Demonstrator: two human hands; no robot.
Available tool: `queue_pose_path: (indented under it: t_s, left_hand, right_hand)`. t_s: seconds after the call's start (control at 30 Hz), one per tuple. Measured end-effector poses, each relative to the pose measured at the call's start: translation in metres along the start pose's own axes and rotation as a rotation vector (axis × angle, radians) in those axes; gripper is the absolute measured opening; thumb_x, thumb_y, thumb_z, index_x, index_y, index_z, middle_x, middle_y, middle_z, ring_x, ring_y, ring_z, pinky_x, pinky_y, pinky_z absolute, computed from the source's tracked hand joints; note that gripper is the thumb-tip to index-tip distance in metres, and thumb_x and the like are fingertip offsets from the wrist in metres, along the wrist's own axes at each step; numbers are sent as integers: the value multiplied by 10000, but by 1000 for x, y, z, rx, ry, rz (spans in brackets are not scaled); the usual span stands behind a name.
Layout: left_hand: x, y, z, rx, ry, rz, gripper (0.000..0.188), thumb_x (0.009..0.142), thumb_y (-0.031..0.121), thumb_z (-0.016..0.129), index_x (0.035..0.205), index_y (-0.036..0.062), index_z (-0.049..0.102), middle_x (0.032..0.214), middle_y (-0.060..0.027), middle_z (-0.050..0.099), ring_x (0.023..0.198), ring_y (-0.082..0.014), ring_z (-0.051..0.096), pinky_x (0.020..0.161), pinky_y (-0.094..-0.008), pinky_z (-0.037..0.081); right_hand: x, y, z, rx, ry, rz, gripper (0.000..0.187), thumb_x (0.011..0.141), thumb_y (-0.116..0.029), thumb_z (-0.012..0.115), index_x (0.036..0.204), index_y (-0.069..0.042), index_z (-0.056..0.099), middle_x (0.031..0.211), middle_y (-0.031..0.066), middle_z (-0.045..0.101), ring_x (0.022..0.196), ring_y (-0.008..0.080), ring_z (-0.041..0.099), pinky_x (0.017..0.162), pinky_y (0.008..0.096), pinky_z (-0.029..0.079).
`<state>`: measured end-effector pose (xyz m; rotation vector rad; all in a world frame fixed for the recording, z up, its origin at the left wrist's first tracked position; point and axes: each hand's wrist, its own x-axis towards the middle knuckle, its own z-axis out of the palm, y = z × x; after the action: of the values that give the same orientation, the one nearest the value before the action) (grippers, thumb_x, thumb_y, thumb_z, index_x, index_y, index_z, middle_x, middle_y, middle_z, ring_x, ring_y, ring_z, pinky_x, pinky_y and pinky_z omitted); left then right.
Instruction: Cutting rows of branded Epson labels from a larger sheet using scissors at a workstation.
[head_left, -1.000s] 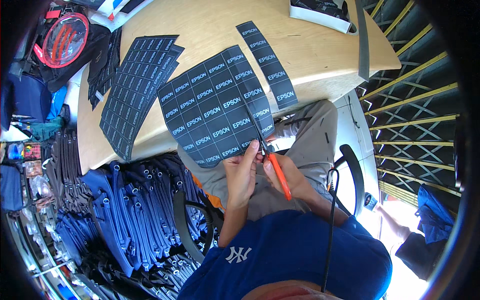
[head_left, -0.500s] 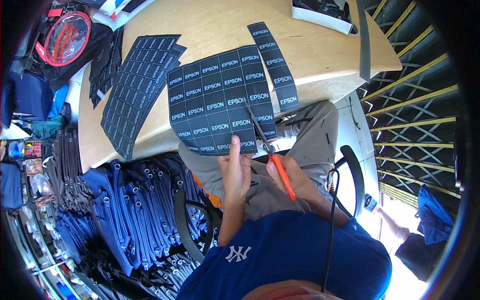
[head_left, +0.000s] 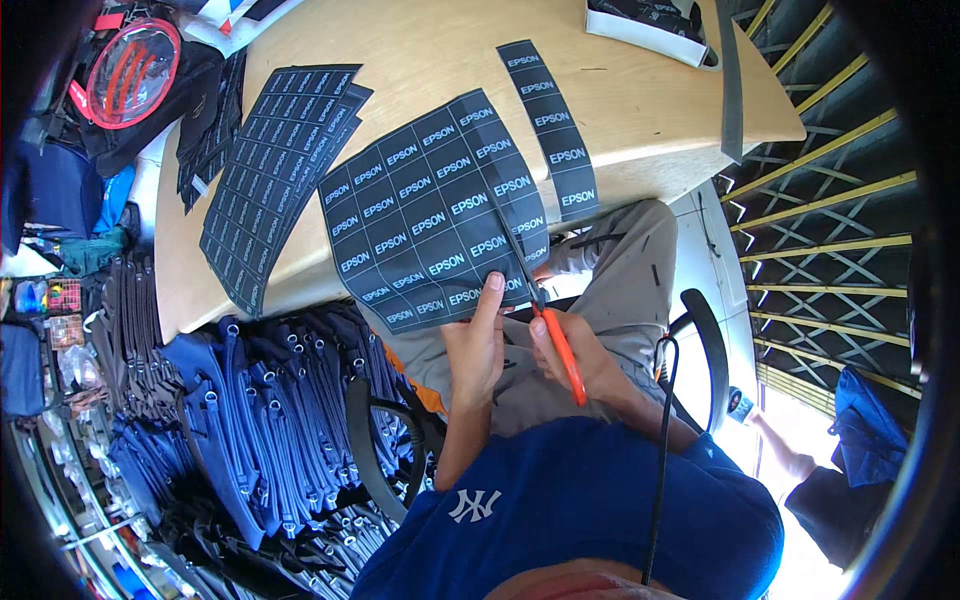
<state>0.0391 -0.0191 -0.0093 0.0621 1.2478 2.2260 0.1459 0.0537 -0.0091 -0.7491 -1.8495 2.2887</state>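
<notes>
**Around the wooden counter**

A cut strip of dark labels (head_left: 552, 128) lies on the wooden counter (head_left: 640, 100) toward the right. A stack of dark label sheets (head_left: 272, 170) sits to the left. A white tray (head_left: 650, 22) rests at the far edge. Far left, a red-rimmed round pouch (head_left: 133, 72). Blue bags (head_left: 270, 420) are piled on the near left. A yellow folding gate (head_left: 840, 230) stands right.
</notes>
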Motion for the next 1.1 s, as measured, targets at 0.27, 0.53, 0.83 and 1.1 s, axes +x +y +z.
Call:
queue_pose_path:
  t_s: [0.27,0.53,0.83,1.1]
  left_hand:
    - [1,-4,-1,39,18,21,312,867,51,559,1167,27,474,1087,-74,569,959,-161,575,809,-320,493]
    - [3,-2,-2,34,6,12,358,872,42,542,1213,39,431,1113,-84,558,987,-180,571,835,-353,492]
    - [5,1,-4,-117,40,-14,465,878,38,548,1291,48,335,1231,-92,452,1108,-183,480,920,-325,438]
    - [1,-2,-1,-44,19,-22,435,877,33,551,1273,50,371,1217,-70,469,1084,-157,492,922,-304,428]
  right_hand:
    - [0,-8,-1,-85,24,61,393,923,-303,500,717,30,524,528,15,381,516,90,352,468,305,314]
    - [0,-9,-3,-92,29,44,398,917,-301,512,705,34,533,518,32,379,514,90,341,467,311,318]
    - [-2,-7,-5,-111,27,72,409,920,-308,506,689,29,522,515,29,364,512,87,333,465,311,314]
    - [-9,1,-2,-101,-21,-16,319,931,-283,464,793,1,514,568,38,403,541,102,391,511,304,352]
